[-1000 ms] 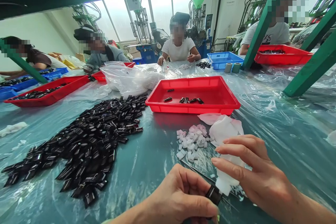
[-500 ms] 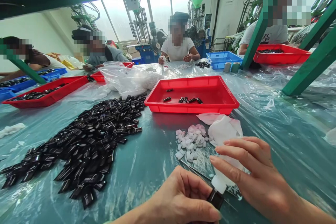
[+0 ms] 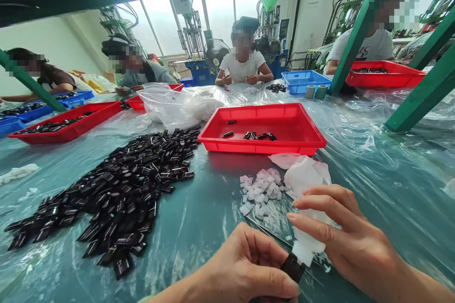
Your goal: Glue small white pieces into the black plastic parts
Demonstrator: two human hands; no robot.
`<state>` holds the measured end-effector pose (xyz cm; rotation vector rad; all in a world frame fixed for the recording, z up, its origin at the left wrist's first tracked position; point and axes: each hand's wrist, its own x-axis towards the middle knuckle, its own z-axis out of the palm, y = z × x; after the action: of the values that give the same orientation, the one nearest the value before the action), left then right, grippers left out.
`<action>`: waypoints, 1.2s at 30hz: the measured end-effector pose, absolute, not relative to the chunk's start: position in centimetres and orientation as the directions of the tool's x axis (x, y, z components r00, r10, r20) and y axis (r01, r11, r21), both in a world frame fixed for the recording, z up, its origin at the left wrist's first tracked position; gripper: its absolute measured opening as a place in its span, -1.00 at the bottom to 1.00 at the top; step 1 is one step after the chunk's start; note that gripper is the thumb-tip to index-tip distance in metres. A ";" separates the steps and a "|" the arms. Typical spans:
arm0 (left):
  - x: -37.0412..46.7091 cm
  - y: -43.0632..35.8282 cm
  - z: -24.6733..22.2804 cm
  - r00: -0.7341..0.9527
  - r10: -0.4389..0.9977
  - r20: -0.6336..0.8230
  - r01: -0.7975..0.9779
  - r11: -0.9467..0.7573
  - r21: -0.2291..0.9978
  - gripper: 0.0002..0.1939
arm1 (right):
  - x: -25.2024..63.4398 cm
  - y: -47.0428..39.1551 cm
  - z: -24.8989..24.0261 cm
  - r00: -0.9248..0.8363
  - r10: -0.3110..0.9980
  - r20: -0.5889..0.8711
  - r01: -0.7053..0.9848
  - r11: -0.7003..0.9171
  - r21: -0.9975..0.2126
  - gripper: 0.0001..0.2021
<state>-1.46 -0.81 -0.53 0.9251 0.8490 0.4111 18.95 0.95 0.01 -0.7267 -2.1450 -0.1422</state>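
Low in the view, my left hand [image 3: 254,267] pinches a small glossy black plastic part [image 3: 293,267] between thumb and bent fingers. From the part's upper end sticks a small white plastic piece [image 3: 302,252]. Close to its right is my right hand [image 3: 341,232], fingers stretched out and apart, with the thumb out of sight; nothing shows in its grip. Behind the fingers lies a crumpled white cloth [image 3: 305,177], partly covered by them. A small heap of translucent white pieces [image 3: 261,189] sits on the plastic-covered table left of the cloth.
A large pile of black parts [image 3: 117,194] spreads over the left side. Beyond the white pieces stands a red tray [image 3: 263,147] holding several black parts. A clear plastic bag [image 3: 170,106] lies behind the pile. Green posts [image 3: 423,90] rise at the right. Several co-workers sit across the table.
The black part has turned slightly in my left hand, and its white end now points more to the right. My right hand stays beside it, fingers still apart. The view has shifted a little.
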 end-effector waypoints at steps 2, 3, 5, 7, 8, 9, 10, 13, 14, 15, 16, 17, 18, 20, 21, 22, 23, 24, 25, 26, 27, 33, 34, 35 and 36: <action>-1.4 -0.8 -0.4 0.615 0.639 -0.462 0.036 0.563 0.826 -0.79 | 19.0 0.9 -0.2 -0.467 0.459 0.756 0.537 0.826 -0.170 -0.66; -1.4 -0.8 -0.4 0.613 0.639 -0.465 0.035 0.566 0.824 -0.80 | 19.1 0.9 -0.3 -0.464 0.464 0.754 0.536 0.825 -0.178 -0.67; -1.3 -0.8 -0.3 0.609 0.639 -0.471 0.029 0.575 0.818 -0.80 | 19.2 0.8 -0.4 -0.471 0.472 0.745 0.541 0.822 -0.178 -0.70; -1.2 -0.7 -0.2 0.607 0.638 -0.473 0.025 0.580 0.814 -0.79 | 19.3 0.7 -0.4 -0.485 0.480 0.731 0.557 0.814 -0.166 -0.73; -1.2 -0.7 -0.2 0.607 0.638 -0.474 0.023 0.582 0.813 -0.79 | 19.4 0.7 -0.5 -0.489 0.484 0.725 0.564 0.810 -0.161 -0.74; -1.2 -0.7 -0.2 0.608 0.637 -0.473 0.022 0.582 0.813 -0.78 | 19.5 0.7 -0.5 -0.492 0.489 0.720 0.571 0.806 -0.158 -0.74; -1.2 -0.7 -0.3 0.608 0.638 -0.472 0.021 0.581 0.813 -0.78 | 19.5 0.6 -0.5 -0.495 0.491 0.717 0.576 0.803 -0.153 -0.74; -1.2 -0.8 -0.4 0.613 0.636 -0.468 0.024 0.577 0.816 -0.79 | 19.5 0.5 -0.7 -0.496 0.495 0.713 0.590 0.795 -0.141 -0.73; -1.2 -0.9 -0.5 0.616 0.635 -0.466 0.026 0.575 0.818 -0.79 | 19.5 0.5 -0.7 -0.495 0.495 0.714 0.595 0.792 -0.136 -0.73; -1.2 -0.9 -0.5 0.619 0.634 -0.464 0.026 0.573 0.819 -0.79 | 19.4 0.5 -0.8 -0.489 0.493 0.720 0.602 0.788 -0.132 -0.73; -1.2 -0.9 -0.6 0.622 0.633 -0.462 0.028 0.572 0.820 -0.79 | 19.3 0.4 -0.8 -0.481 0.492 0.726 0.607 0.784 -0.129 -0.73; -1.2 -0.9 -0.7 0.624 0.631 -0.460 0.028 0.570 0.821 -0.78 | 19.2 0.4 -0.8 -0.471 0.493 0.731 0.614 0.778 -0.130 -0.73; -1.2 -0.9 -0.7 0.625 0.630 -0.460 0.029 0.570 0.821 -0.78 | 19.1 0.4 -0.8 -0.461 0.494 0.737 0.619 0.774 -0.132 -0.74; -1.2 -0.9 -0.8 0.628 0.627 -0.461 0.031 0.571 0.820 -0.77 | 18.9 0.3 -0.9 -0.438 0.499 0.748 0.626 0.766 -0.144 -0.75; -1.2 -0.9 -0.8 0.629 0.628 -0.458 0.033 0.568 0.823 -0.78 | 18.9 0.3 -0.9 -0.426 0.499 0.755 0.625 0.766 -0.154 -0.74; -1.2 -0.9 -0.8 0.630 0.628 -0.457 0.035 0.564 0.825 -0.78 | 18.8 0.4 -0.9 -0.416 0.495 0.763 0.619 0.769 -0.162 -0.72; -1.2 -0.9 -0.8 0.632 0.629 -0.452 0.036 0.559 0.828 -0.78 | 18.8 0.4 -0.9 -0.412 0.488 0.769 0.611 0.775 -0.164 -0.69; -1.2 -0.9 -0.8 0.632 0.631 -0.449 0.036 0.555 0.831 -0.78 | 18.8 0.5 -0.9 -0.416 0.480 0.772 0.602 0.782 -0.162 -0.66; -1.2 -0.8 -0.8 0.632 0.633 -0.446 0.034 0.553 0.832 -0.78 | 18.8 0.5 -0.8 -0.427 0.472 0.772 0.592 0.791 -0.156 -0.64; -1.2 -0.8 -0.8 0.631 0.634 -0.447 0.032 0.554 0.832 -0.78 | 18.8 0.6 -0.6 -0.440 0.462 0.770 0.582 0.800 -0.148 -0.63; -1.2 -0.8 -0.8 0.631 0.633 -0.448 0.028 0.558 0.829 -0.78 | 18.8 0.6 -0.5 -0.452 0.453 0.768 0.573 0.808 -0.139 -0.63; -1.3 -0.8 -0.5 0.633 0.627 -0.454 0.019 0.574 0.819 -0.79 | 18.9 0.8 0.3 -0.495 0.436 0.751 0.549 0.827 -0.118 -0.61; -1.3 -0.8 -0.4 0.631 0.628 -0.455 0.016 0.576 0.817 -0.79 | 19.0 0.9 0.2 -0.500 0.435 0.749 0.546 0.830 -0.117 -0.62; -1.3 -0.8 -0.4 0.631 0.628 -0.456 0.012 0.580 0.815 -0.80 | 19.0 0.9 0.1 -0.501 0.435 0.748 0.543 0.831 -0.120 -0.63; -1.3 -0.8 -0.4 0.630 0.628 -0.456 0.006 0.583 0.812 -0.80 | 19.1 0.9 0.0 -0.501 0.437 0.747 0.541 0.832 -0.124 -0.63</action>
<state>-1.32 -0.82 -0.36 0.8857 0.8225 0.4149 19.10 0.91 0.03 -0.7115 -2.1734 -0.1589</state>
